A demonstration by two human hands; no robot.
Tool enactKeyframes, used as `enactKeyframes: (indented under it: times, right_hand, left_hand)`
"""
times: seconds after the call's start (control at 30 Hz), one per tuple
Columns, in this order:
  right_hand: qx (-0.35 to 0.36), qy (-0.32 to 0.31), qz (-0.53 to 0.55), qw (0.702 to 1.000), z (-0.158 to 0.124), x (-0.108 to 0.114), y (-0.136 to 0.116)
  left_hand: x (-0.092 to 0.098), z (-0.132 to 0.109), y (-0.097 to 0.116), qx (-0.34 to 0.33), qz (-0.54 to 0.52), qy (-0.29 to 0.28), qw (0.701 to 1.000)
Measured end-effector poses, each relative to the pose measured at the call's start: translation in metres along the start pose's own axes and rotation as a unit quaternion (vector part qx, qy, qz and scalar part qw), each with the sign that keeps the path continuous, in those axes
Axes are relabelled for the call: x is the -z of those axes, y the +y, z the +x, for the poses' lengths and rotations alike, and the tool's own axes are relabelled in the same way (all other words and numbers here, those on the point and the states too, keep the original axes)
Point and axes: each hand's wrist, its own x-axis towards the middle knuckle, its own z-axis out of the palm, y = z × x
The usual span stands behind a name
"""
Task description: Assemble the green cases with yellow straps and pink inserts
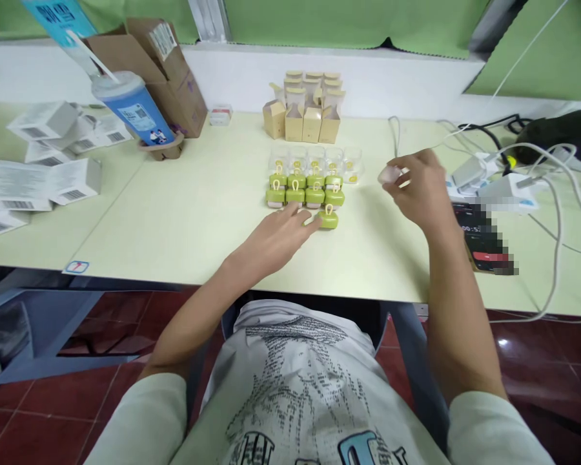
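Note:
My right hand (422, 190) is raised over the right half of the table, its fingertips pinching a small, pale, translucent piece (388, 174) whose kind I cannot make out. My left hand (281, 239) rests low over the table with fingers stretched out. Its fingertips reach a single small green case (328, 219) with a cream loop on top, set in front of the others. Just behind stand two rows of similar green cases (314, 197) with pale lower parts and loops. Behind them is a row of clear plastic cups (315, 157) with yellow marks.
Open small tan boxes (303, 124) stand near the wall. On the left are white boxes (72, 184), a blue drink cup (138, 113) in a cardboard holder and a brown carton (179, 90). A phone (484, 239), chargers (506, 192) and white cables lie on the right.

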Motion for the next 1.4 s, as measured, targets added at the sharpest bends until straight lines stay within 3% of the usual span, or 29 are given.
enactKeyframes:
  times: [0.07, 0.2, 0.27, 0.33, 0.43, 0.57, 0.67, 0.9, 1.1, 1.4]
  right_hand:
    - [-0.024, 0.077, 0.113, 0.990, -0.008, 0.008, -0.027]
    - [-0.008, 0.083, 0.277, 0.957, -0.024, 0.009, -0.080]
    - [-0.003, 0.063, 0.307, 0.950, -0.028, 0.004, -0.097]
    - [0.005, 0.037, 0.315, 0.948, -0.030, -0.001, -0.108]
    - [0.018, -0.013, 0.302, 0.953, -0.035, -0.004, -0.122]
    - [0.037, -0.065, 0.303, 0.950, -0.040, -0.004, -0.138]
    - [0.051, -0.067, 0.346, 0.935, -0.040, -0.007, -0.139]
    - [0.070, -0.061, 0.311, 0.946, -0.037, -0.012, -0.134]
    - [0.092, -0.058, 0.310, 0.944, -0.037, -0.011, -0.137]
    - [0.128, -0.026, 0.281, 0.951, -0.042, -0.014, -0.143]
  left_hand:
    - [0.002, -0.007, -0.002, 0.012, -0.014, -0.024, 1.000]
    - [0.004, -0.014, -0.021, 0.047, -0.074, -0.049, 0.995]
    - [0.006, -0.012, -0.033, 0.067, -0.123, -0.013, 0.990]
    - [0.010, -0.009, -0.042, 0.080, -0.209, 0.076, 0.972]
    - [0.017, -0.003, -0.046, 0.073, -0.397, 0.177, 0.898]
    - [0.019, 0.004, -0.040, 0.080, -0.586, 0.185, 0.785]
    - [0.017, 0.007, -0.032, 0.083, -0.630, 0.199, 0.746]
    - [0.025, 0.003, -0.018, 0.045, -0.581, 0.215, 0.783]
    - [0.030, 0.001, -0.010, 0.060, -0.531, 0.225, 0.815]
    - [0.035, -0.001, -0.011, 0.034, -0.524, 0.255, 0.812]
